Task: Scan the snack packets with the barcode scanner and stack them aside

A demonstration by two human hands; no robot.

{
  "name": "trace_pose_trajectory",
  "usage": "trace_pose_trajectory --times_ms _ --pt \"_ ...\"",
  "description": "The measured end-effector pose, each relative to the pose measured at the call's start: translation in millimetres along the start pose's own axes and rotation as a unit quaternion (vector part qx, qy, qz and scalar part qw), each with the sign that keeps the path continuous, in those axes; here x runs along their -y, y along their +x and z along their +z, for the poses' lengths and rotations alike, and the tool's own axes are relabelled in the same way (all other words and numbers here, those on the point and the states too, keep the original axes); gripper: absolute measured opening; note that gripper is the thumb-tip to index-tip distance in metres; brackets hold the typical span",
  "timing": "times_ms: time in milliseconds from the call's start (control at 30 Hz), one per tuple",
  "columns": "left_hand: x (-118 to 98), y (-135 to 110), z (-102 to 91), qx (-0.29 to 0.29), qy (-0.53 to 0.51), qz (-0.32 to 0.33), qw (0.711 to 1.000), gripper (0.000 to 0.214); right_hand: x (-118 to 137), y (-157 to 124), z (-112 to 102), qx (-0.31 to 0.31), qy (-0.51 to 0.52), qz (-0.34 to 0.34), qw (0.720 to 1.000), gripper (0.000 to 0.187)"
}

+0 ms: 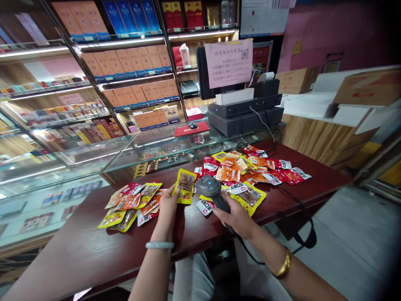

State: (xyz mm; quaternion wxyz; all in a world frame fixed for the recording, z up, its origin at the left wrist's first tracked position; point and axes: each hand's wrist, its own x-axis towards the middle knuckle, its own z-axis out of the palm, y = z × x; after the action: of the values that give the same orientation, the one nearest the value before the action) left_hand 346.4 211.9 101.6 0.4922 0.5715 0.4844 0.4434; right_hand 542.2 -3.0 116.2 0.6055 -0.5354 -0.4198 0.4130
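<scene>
My left hand (169, 201) grips a yellow-edged snack packet (186, 186) by its lower left side, holding it upright above the table. Wrapped around the handle of a dark grey barcode scanner (209, 186) is my right hand (235, 215). The scanner's head is just right of the packet, and its cable runs down past my right wrist. To the left lies a pile of red, orange and yellow snack packets (129, 201). A larger heap of similar packets (230, 171) spreads behind and to the right of the scanner, partly hidden by it.
The dark red table (75, 251) meets a glass display counter (150, 146). On the counter stand a black cash drawer (244, 121), a monitor with a pink notice (229, 62) and a mouse (192, 125). Shelves of boxes (125, 62) rise behind. A loose cable (300, 200) hangs over the right edge.
</scene>
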Motion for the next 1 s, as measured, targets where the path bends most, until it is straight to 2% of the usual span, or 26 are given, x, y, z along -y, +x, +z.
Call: trace_pose_trajectory --times_ms 100,333,633,733,800,900,1000 --pt "6.9 -8.4 -3.6 0.011 -0.086 -0.024 0.996 0.031 2.4 0.5 4.7 -0.001 -0.003 -0.001 1.000 0.037" --pt "10.3 -28.3 -11.9 0.029 -0.178 -0.038 0.983 0.051 7.0 1.5 10.9 -0.007 -0.032 -0.036 0.999 0.037" --pt "14.7 -40.9 -19.7 -0.016 -0.208 -0.058 0.976 0.053 -4.3 1.8 12.9 0.007 -0.056 -0.041 0.998 0.043" --pt "6.4 -35.3 -26.5 -0.074 -0.217 -0.065 0.971 0.045 -8.6 -2.0 8.7 -0.001 -0.064 -0.050 0.997 0.037" --pt "-5.6 -27.2 -38.5 -0.141 -0.180 -0.055 0.972 0.046 -11.9 -7.0 4.2 -0.006 -0.072 -0.048 0.996 0.031" --pt "-24.7 -13.3 -65.4 -0.219 -0.001 -0.035 0.975 0.062 -23.5 -14.5 -4.2 -0.028 -0.076 -0.032 0.996 0.039" --pt "-34.4 -7.2 -83.0 -0.269 0.226 -0.009 0.936 0.086 -42.3 -18.2 -12.6 -0.058 -0.067 -0.023 0.996 0.046"
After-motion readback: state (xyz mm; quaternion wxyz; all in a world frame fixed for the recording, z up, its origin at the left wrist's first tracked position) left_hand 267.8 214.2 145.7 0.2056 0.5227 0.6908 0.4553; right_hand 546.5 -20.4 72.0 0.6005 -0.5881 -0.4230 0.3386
